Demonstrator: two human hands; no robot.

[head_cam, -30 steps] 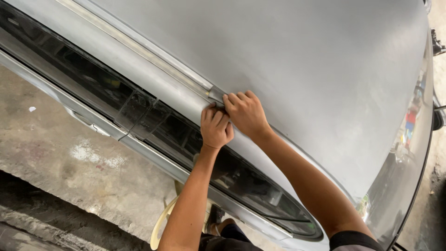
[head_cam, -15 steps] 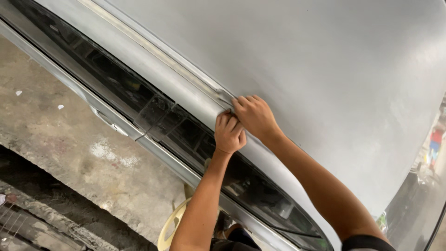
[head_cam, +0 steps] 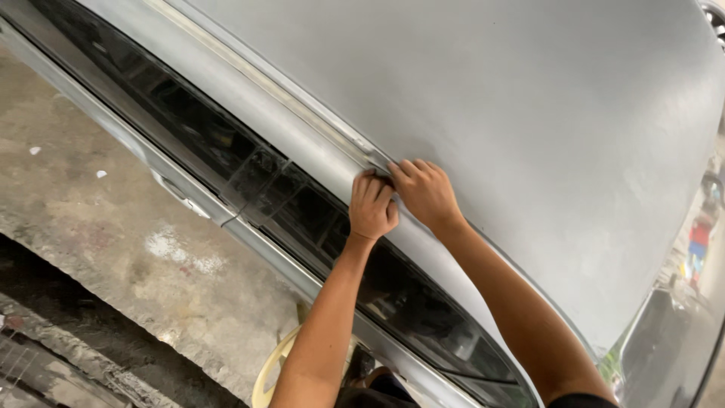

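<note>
A grey, matt car roof (head_cam: 529, 113) fills the upper right. A pale narrow strip (head_cam: 287, 98) runs along the roof's side channel and ends where my hands meet. My left hand (head_cam: 371, 208) is closed in a fist, its fingertips pinching the strip's end at the roof edge. Right beside it, touching it, my right hand (head_cam: 425, 193) rests on the roof with curled fingers gripping the same end. The strip's tip is hidden under my fingers.
Dark side windows (head_cam: 226, 151) run below the roof edge, with a door handle (head_cam: 177, 193) beneath them. A stained concrete floor (head_cam: 113, 249) lies to the left. A pale yellow round object (head_cam: 270, 370) sits low by my arm. Glass (head_cam: 672, 340) slopes at the lower right.
Both hands stay together on the same spot at the strip's end. The view has shifted slightly, so more of the roof shows to the right.
</note>
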